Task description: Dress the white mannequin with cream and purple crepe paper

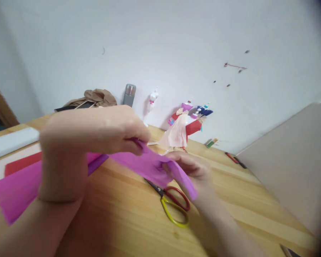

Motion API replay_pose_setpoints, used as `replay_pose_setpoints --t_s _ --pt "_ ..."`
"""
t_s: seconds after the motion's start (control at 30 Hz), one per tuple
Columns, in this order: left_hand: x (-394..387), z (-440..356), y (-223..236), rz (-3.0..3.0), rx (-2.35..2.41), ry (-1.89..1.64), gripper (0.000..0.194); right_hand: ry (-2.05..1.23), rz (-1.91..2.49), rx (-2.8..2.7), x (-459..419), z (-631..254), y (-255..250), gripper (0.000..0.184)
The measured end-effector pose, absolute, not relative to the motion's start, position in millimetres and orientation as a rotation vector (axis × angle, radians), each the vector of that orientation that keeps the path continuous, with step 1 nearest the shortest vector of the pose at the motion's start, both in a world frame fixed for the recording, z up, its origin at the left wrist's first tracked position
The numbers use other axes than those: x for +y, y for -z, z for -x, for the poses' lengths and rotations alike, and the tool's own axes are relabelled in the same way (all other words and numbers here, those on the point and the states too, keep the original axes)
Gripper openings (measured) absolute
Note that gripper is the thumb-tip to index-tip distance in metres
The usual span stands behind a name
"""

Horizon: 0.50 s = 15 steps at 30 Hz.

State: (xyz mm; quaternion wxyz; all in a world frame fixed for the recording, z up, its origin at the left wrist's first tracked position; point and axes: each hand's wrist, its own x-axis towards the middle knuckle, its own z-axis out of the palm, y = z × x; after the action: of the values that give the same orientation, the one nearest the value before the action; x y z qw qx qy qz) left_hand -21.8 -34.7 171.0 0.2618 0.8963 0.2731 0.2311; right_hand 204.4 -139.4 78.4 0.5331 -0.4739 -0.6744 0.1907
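Observation:
A strip of purple crepe-like paper (147,166) stretches between my two hands above the wooden table. My left hand (109,126) is closed with its fingers pinching the strip's upper left part; the wrist is sharply bent. My right hand (191,167) holds the strip's right part between thumb and fingers, and the end folds down over the hand. Below the strip lie scissors (173,205) with one red and one yellow handle, the blades partly covered. Under my left forearm, magenta sheets (18,189) lie on the table.
A red sheet (23,163) and a white box-like object (10,142) lie at left. Along the wall stand a grey bottle (129,95), a white figurine (152,101) and paper-dressed figures (179,130). A red-and-black cutter-like tool (235,160) lies far right on the table (246,207).

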Motion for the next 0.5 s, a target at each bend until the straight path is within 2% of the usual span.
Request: replay_pose_setpoints --t_s 0.03,0.1,0.27,0.37,0.5 --pt "-27 14 -176 -2.511 0.539 -0.358 0.019 -0.522 1.157 -1.518 -141 -204 -80 0.014" --pt "-10 3 -184 -2.458 0.425 -0.229 0.013 -0.600 1.219 -1.331 -142 -207 -83 0.018" --pt "32 -11 -177 -2.298 0.529 -0.281 0.012 -0.841 1.226 -1.065 -136 -218 -90 0.030" --pt "51 -20 -167 -2.201 0.511 -0.335 0.016 -0.975 1.144 -1.142 -132 -220 -95 0.038" --pt "70 -29 -154 -2.106 0.442 -0.340 0.022 -0.765 1.283 -1.446 -127 -219 -91 0.034"
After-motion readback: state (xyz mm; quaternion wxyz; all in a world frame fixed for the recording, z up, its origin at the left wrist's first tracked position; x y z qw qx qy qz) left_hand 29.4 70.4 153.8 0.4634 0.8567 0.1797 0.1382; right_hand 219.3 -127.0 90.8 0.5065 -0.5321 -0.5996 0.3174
